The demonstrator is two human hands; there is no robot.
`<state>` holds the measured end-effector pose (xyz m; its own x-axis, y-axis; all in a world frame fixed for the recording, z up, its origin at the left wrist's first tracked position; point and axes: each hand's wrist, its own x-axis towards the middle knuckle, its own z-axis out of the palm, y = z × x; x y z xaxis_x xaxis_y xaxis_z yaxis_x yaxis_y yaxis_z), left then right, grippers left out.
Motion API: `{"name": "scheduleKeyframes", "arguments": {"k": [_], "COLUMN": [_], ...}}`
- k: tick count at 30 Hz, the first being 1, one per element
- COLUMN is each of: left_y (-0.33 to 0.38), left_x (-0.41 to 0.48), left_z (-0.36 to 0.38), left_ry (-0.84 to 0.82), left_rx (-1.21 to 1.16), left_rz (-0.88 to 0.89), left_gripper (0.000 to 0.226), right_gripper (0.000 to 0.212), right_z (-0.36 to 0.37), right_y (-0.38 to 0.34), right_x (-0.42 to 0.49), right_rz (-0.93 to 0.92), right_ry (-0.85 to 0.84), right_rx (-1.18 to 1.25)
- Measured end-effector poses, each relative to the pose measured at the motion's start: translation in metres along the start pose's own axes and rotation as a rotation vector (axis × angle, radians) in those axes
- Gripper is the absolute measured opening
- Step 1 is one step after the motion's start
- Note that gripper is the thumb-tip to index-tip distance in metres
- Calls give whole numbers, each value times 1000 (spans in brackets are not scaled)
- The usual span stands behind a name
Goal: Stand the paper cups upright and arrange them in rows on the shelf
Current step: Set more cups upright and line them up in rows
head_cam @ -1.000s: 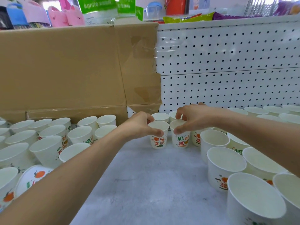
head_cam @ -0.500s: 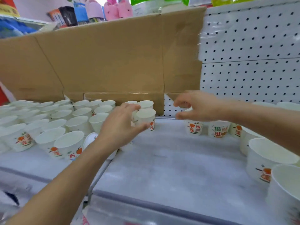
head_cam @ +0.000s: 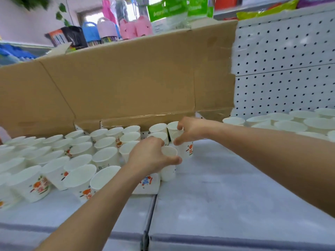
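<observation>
Shelf point(head_cam: 226, 196), with cardboard point(head_cam: 126, 84) along its back edge. Upright cups point(head_cam: 105, 156) crowd its left half and back right corner. Near mid-shelf the left hand point(head_cam: 150, 156) grips a cup point(head_cam: 169, 172) by the rim; the right hand point(head_cam: 194, 128) pinches a second cup point(head_cam: 187, 150) just behind.

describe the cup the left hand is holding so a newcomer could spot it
Find the brown cardboard sheet standing at the back of the shelf; both hands meet below its right end. The left hand grips the plain cup, nearer the camera than the printed cup held by the right hand. Its visible side is bare white, while that neighbour shows orange print.
</observation>
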<state>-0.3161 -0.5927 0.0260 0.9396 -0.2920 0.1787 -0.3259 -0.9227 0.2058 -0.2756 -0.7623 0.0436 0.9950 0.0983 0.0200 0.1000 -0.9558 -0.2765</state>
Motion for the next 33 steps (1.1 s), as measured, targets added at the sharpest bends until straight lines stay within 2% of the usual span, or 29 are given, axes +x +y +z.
{"name": "scheduleKeyframes", "arguments": {"k": [4,8,11,14,17,22,25,27,31,33], "left_y": [-1,15,45,78,102,119,123,124,128,131], "left_x": [-1,-3,4,15,23,24,19,16,13,12], "left_z": [-1,-7,-2,13,30,44,45,45,42,42], "left_ry": [-21,-45,-97,-224,-308,-312,-279,-269,-253,-239], "left_rx": [-86,-211,-366,-509,-541,-567,-559,-578,-592,-585], "left_rz": [81,198,280,330,363,391,408,404,407,409], "left_gripper": [68,69,65,85,97,95,88,83,74,71], "right_gripper": [46,52,56,62,64,69,69,60,17,19], "right_z": [-19,-66,-81,-75,-66,-51,-52,-61,-85,-93], "right_y": [8,34,63,87,104,120,125,131,160,176], "right_x": [-21,-77,-119,-142,-155,-163,-168,-168,-151,-136], "right_rz": [-13,47,131,233,285,305,284,258,142,122], "right_ry": [54,138,136,147,124,75,52,60,240,303], "right_rx": [15,26,-30,-58,-111,-261,-259,-198,-86,-164]}}
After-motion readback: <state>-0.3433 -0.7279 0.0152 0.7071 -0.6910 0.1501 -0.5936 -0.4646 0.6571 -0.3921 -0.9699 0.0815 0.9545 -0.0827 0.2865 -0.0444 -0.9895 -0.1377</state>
